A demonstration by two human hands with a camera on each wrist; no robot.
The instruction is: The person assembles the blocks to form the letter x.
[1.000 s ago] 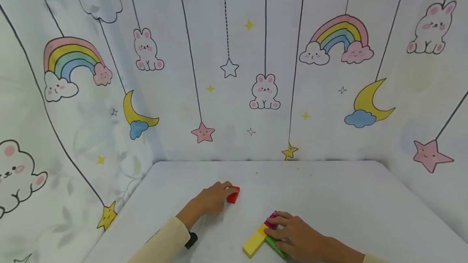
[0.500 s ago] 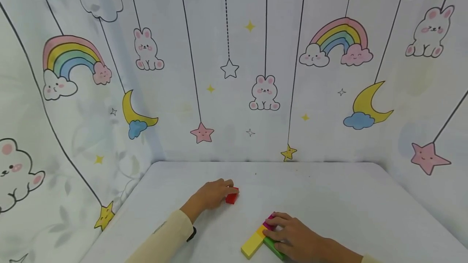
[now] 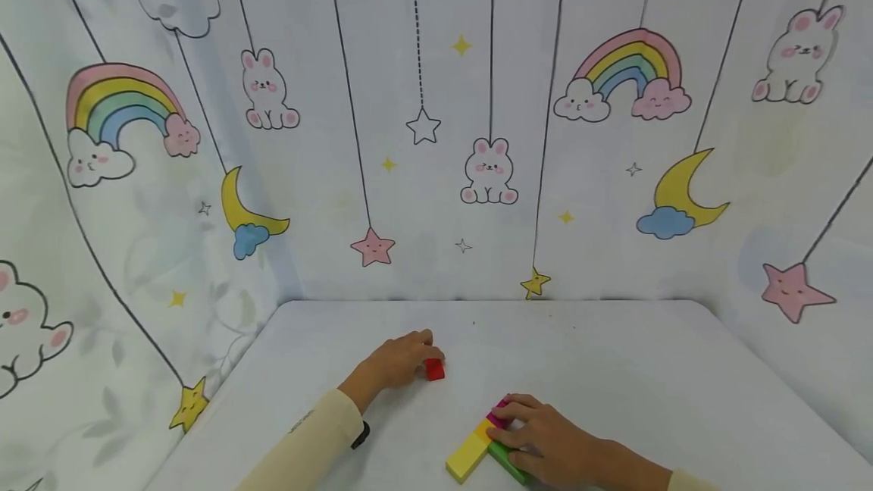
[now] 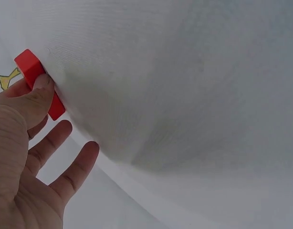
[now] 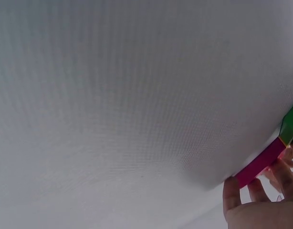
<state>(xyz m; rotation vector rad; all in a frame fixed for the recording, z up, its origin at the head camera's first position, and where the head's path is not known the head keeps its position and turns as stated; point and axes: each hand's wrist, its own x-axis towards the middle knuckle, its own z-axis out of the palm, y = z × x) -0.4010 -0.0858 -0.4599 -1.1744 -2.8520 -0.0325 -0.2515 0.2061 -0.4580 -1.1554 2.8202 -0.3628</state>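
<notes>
A small red block (image 3: 434,369) is pinched by my left hand (image 3: 394,362) over the left middle of the table. The left wrist view shows the thumb on one long face of the red block (image 4: 31,67), while two other fingers stand spread apart from it. My right hand (image 3: 551,438) lies over joined coloured blocks, its fingers bent round the magenta block (image 3: 498,413). An orange block (image 3: 483,431) and a yellow block (image 3: 466,457) continue that row toward the person. The green block (image 3: 506,461) branches off beside them, partly hidden under the right fingers.
Both hands work on a white table (image 3: 614,370) with rounded far corners. Behind it hangs a white cloth (image 3: 327,173) printed with rabbits, rainbows, moons and stars. A dark band (image 3: 361,435) circles the left wrist at the cuff.
The red block has turned in my left fingers and now shows a squarer face. My left hand has shifted slightly. The right hand and its blocks hold still.
</notes>
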